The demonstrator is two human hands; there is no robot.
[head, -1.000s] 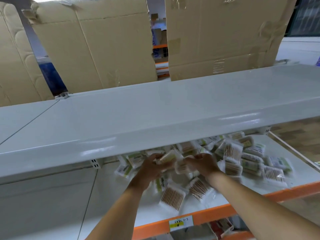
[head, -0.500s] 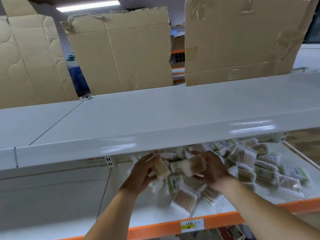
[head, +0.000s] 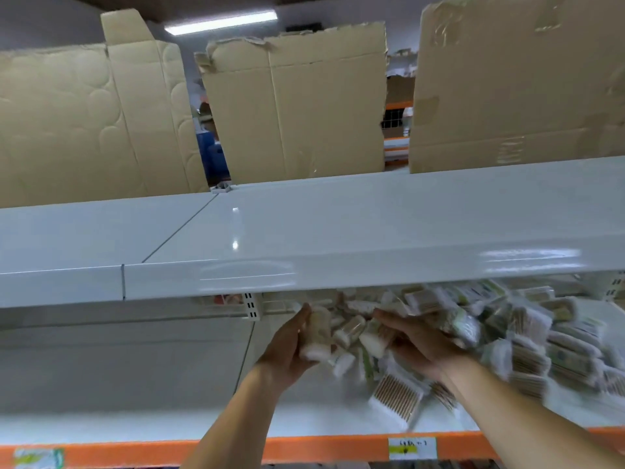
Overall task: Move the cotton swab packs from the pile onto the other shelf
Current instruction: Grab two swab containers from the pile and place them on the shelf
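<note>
A pile of clear cotton swab packs (head: 527, 336) lies on the lower white shelf (head: 135, 384), heaped toward the right under the upper shelf (head: 338, 225). My left hand (head: 287, 346) grips an upright pack (head: 318, 333) at the pile's left edge. My right hand (head: 416, 340) holds several packs (head: 368, 336) bunched against the left hand's pack. One flat pack (head: 395, 397) with wooden sticks lies alone in front of the pile. The upper shelf's front lip hides the back of the pile.
Tall cardboard sheets (head: 297, 106) stand along the back of the upper shelf. The lower shelf has an orange front rail (head: 321, 450) with a yellow-and-white price label (head: 412, 447). A white bracket (head: 252, 306) hangs under the upper shelf, left of my hands.
The view tilted upward and shifted left. Both hands stayed together at the pile's left edge, gathering more packs between them and lifting slightly.
</note>
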